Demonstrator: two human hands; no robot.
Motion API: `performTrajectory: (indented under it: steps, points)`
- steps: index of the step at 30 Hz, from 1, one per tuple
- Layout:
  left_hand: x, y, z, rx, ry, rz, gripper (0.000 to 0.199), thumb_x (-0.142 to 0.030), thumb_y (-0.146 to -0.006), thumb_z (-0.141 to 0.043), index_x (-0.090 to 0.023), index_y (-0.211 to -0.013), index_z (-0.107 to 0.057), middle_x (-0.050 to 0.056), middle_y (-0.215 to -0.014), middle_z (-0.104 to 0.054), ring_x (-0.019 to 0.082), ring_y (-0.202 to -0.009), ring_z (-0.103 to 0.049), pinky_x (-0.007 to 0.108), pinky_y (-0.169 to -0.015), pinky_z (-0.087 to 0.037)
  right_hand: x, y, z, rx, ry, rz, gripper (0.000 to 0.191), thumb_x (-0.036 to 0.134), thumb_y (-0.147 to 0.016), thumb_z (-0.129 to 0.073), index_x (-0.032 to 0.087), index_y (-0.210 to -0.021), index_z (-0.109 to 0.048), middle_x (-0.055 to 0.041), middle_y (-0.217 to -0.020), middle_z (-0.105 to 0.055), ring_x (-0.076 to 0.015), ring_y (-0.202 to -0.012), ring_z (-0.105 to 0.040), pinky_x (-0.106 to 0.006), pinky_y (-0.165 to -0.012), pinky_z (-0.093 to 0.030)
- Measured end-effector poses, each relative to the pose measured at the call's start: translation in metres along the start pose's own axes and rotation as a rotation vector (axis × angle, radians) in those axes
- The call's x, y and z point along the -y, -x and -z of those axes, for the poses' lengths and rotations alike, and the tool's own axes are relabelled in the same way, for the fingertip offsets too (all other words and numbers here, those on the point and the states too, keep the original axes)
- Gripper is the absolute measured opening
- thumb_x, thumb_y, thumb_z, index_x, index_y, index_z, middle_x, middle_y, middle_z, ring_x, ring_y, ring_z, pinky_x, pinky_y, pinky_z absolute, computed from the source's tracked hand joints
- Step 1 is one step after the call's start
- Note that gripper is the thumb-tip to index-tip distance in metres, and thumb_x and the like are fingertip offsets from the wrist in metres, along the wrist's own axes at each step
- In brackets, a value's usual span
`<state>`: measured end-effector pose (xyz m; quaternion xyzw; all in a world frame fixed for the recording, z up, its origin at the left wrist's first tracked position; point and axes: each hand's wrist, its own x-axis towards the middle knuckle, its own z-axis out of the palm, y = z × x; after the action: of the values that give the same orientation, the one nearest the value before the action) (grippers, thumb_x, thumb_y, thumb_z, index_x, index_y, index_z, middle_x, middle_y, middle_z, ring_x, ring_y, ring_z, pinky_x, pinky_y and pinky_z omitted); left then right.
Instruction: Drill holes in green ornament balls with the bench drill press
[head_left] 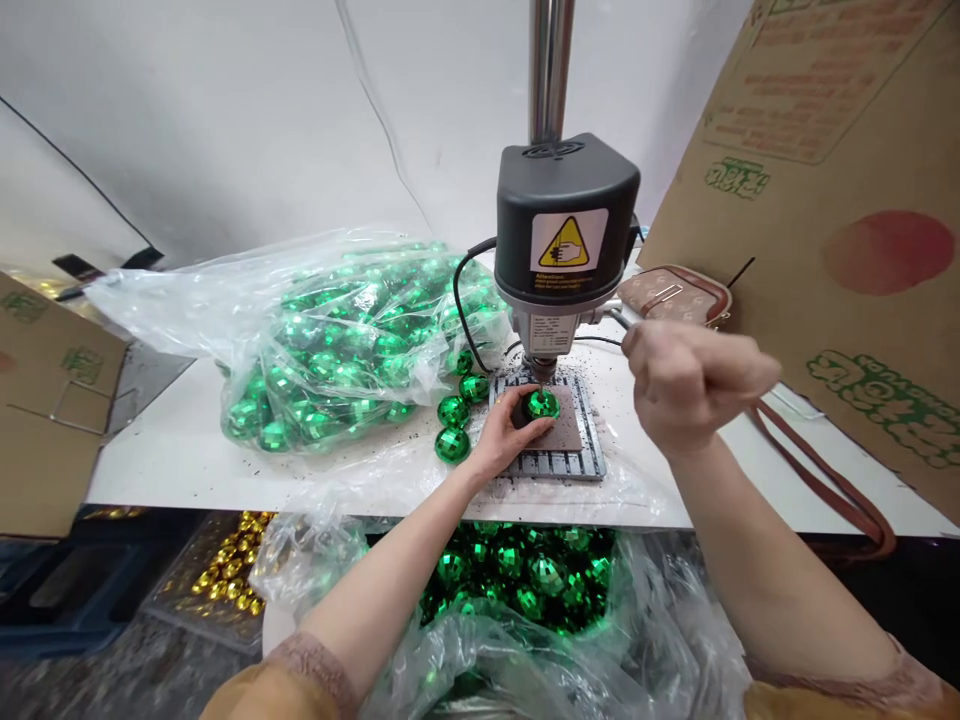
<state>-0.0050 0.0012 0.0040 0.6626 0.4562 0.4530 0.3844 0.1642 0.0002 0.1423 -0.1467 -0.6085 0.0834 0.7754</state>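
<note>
My left hand [514,432] is closed around a green mirror-faceted ball [543,404], thumb on the near side and fingers on the far side. The ball rests on a brown pad over the slotted metal base [592,440] of a small drill press [568,225], right below its chuck [543,368]. My right hand [686,385] makes a fist at the end of the press's feed lever [619,318]; the grip itself is hidden by the fingers. Beside my left wrist lie several loose green balls [453,445].
A clear plastic bag [337,350] full of green balls lies at the left of the white table [180,470]. Below the front edge hangs an open plastic bag [652,610] with more green balls. A brown purse [667,290] and cardboard box [832,230] stand right. Gold balls [232,570] sit low left.
</note>
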Motion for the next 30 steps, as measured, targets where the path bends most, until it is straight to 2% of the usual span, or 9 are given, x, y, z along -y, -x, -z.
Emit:
performTrajectory:
  steps: [4, 8, 13, 15, 18, 21, 23, 27, 30]
  points:
    - [-0.013, 0.005, -0.003, -0.116, -0.058, 0.004, 0.044, -0.036, -0.077, -0.079, -0.02, -0.115, -0.063, 0.008, -0.11, -0.068, 0.024, -0.102, -0.064, 0.037, -0.092, -0.05, 0.008, -0.039, -0.012, -0.054, -0.066, -0.207, 0.045, 0.016, -0.085, -0.06, 0.017, -0.045, -0.039, 0.0056, -0.04, -0.034, -0.005, -0.037, -0.031, -0.028, -0.041, -0.02]
    - [-0.039, 0.041, 0.008, -0.215, -0.291, -0.049, 0.034, -0.034, -0.074, -0.079, -0.021, -0.101, -0.062, 0.005, -0.099, -0.068, 0.023, -0.096, -0.062, 0.036, -0.088, -0.049, 0.005, -0.057, -0.014, -0.043, -0.113, -0.269, 0.046, 0.017, -0.083, -0.064, 0.018, -0.043, -0.042, 0.005, -0.038, -0.037, -0.0052, -0.034, -0.032, -0.028, -0.038, -0.018]
    - [-0.059, 0.107, 0.041, 0.102, -0.568, -0.027, 0.039, -0.049, -0.072, -0.081, -0.023, -0.091, -0.059, 0.001, -0.087, -0.065, 0.021, -0.082, -0.061, 0.032, -0.072, -0.048, 0.001, -0.054, -0.015, -0.073, -0.139, -0.222, 0.044, 0.016, -0.083, -0.064, 0.019, -0.044, -0.046, 0.004, -0.038, -0.038, -0.0072, -0.032, -0.031, -0.031, -0.037, -0.017]
    - [-0.057, 0.116, 0.056, 0.083, -0.664, -0.018, 0.035, -0.052, -0.08, -0.074, -0.023, -0.094, -0.06, 0.002, -0.09, -0.064, 0.021, -0.084, -0.062, 0.031, -0.071, -0.048, 0.001, -0.052, -0.016, -0.092, -0.136, -0.198, 0.044, 0.015, -0.083, -0.064, 0.019, -0.044, -0.045, 0.0042, -0.038, -0.037, -0.0074, -0.032, -0.031, -0.031, -0.037, -0.017]
    - [-0.043, 0.103, 0.074, -0.117, -0.882, 0.003, 0.027, -0.042, -0.091, -0.063, -0.023, -0.11, -0.06, 0.007, -0.102, -0.062, 0.024, -0.095, -0.063, 0.033, -0.078, -0.049, 0.001, -0.052, -0.017, -0.099, -0.117, -0.189, 0.045, 0.018, -0.085, -0.063, 0.019, -0.045, -0.044, 0.0044, -0.038, -0.037, -0.0067, -0.033, -0.032, -0.029, -0.036, -0.017]
    - [-0.028, 0.081, 0.082, -0.077, -0.993, 0.048, 0.04, -0.027, -0.084, -0.07, -0.024, -0.122, -0.057, 0.01, -0.113, -0.06, 0.028, -0.101, -0.063, 0.037, -0.082, -0.05, 0.001, -0.051, -0.017, -0.098, -0.102, -0.188, 0.046, 0.02, -0.086, -0.062, 0.018, -0.045, -0.043, 0.005, -0.039, -0.037, -0.0058, -0.033, -0.032, -0.028, -0.035, -0.017]
    - [-0.024, 0.071, 0.081, -0.045, -0.91, 0.063, 0.047, -0.019, -0.079, -0.071, -0.023, -0.122, -0.055, 0.009, -0.112, -0.061, 0.027, -0.099, -0.064, 0.037, -0.083, -0.05, 0.0, -0.051, -0.017, -0.102, -0.109, -0.178, 0.046, 0.02, -0.086, -0.062, 0.017, -0.044, -0.043, 0.005, -0.039, -0.038, -0.0053, -0.033, -0.032, -0.027, -0.036, -0.017]
    - [-0.035, 0.058, 0.067, -0.128, -0.553, 0.077, 0.049, -0.023, -0.073, -0.073, -0.021, -0.117, -0.05, 0.004, -0.101, -0.062, 0.02, -0.088, -0.063, 0.032, -0.079, -0.05, -0.001, -0.05, -0.017, -0.102, -0.138, -0.166, 0.046, 0.024, -0.086, -0.065, 0.016, -0.045, -0.046, 0.0045, -0.039, -0.041, -0.0046, -0.034, -0.032, -0.026, -0.036, -0.019]
    - [-0.041, 0.042, 0.052, 0.01, -0.308, 0.016, 0.043, -0.026, -0.074, -0.073, -0.02, -0.114, -0.057, 0.006, -0.109, -0.062, 0.02, -0.097, -0.062, 0.031, -0.084, -0.049, -0.001, -0.049, -0.017, -0.119, -0.143, -0.17, 0.046, 0.025, -0.086, -0.066, 0.016, -0.046, -0.045, 0.0051, -0.039, -0.041, -0.0039, -0.034, -0.032, -0.025, -0.037, -0.019]
